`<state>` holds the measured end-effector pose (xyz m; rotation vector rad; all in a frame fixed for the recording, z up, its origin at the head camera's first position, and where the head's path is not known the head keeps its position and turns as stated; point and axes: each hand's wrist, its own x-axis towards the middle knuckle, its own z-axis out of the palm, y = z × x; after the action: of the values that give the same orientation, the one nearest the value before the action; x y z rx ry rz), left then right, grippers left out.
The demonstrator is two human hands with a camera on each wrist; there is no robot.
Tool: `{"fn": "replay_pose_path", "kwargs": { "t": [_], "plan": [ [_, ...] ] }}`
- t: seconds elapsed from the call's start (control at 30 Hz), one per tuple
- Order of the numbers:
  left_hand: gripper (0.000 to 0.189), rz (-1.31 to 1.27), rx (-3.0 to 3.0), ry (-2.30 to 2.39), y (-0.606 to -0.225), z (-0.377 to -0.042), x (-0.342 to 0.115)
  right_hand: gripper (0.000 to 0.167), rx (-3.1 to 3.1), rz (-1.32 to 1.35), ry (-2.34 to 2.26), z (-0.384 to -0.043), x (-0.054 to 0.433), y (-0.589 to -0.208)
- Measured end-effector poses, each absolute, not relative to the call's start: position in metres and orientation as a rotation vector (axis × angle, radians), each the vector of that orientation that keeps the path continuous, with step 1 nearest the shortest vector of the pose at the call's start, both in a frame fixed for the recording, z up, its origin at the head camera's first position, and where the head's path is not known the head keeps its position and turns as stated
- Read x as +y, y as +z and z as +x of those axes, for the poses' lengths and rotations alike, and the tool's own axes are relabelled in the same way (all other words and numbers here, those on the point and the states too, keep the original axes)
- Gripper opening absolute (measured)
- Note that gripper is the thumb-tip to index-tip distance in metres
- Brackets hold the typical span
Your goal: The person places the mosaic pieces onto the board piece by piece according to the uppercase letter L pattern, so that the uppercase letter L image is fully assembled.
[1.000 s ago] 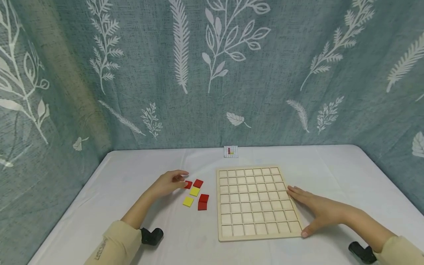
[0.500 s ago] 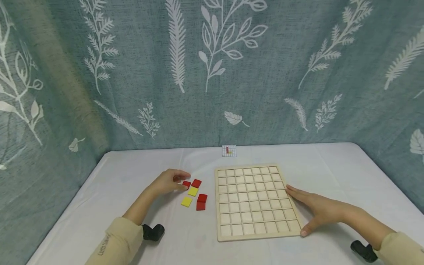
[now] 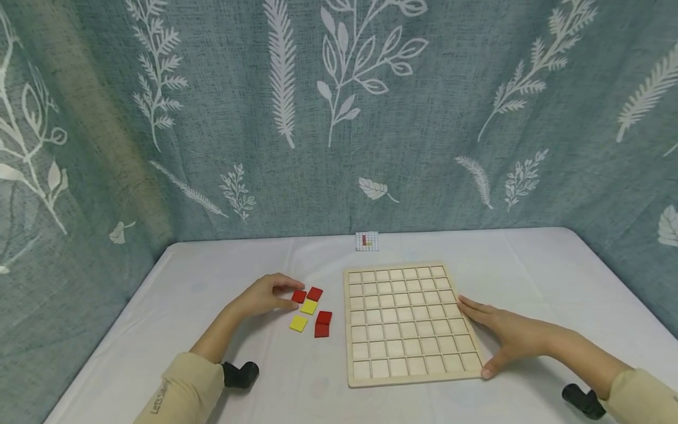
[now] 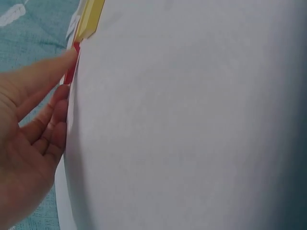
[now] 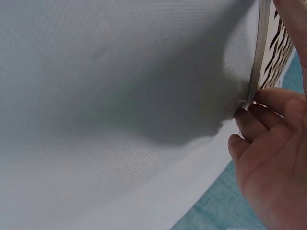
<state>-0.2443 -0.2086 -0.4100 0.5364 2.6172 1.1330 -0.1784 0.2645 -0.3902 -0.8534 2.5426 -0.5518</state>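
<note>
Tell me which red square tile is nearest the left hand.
The leftmost red square tile, between thumb and fingers of the left hand; the other red tiles lie farther right.

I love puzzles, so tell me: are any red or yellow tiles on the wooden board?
No, all the red tiles and yellow tiles are left of the wooden board, outside its frame.

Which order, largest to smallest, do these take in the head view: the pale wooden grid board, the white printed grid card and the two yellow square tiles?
1. Pale wooden grid board
2. White printed grid card
3. Nearer yellow square tile and farther yellow square tile: too alike to rank
</note>
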Motion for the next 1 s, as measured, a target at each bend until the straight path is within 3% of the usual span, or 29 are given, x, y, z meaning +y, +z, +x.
{"fn": "replay_pose_path", "kwargs": {
  "t": [0.6,1.0],
  "plan": [
    [0.026,0.492,2.829,0.974,-0.41,-0.239,-0.2,0.121,2.524,-0.795,-0.604,-0.176,0.263,-0.389],
    [0.026,0.391,2.89,1.151,-0.403,-0.234,-0.197,0.117,2.529,-0.822,-0.595,-0.176,0.269,-0.395]
  ]
}}
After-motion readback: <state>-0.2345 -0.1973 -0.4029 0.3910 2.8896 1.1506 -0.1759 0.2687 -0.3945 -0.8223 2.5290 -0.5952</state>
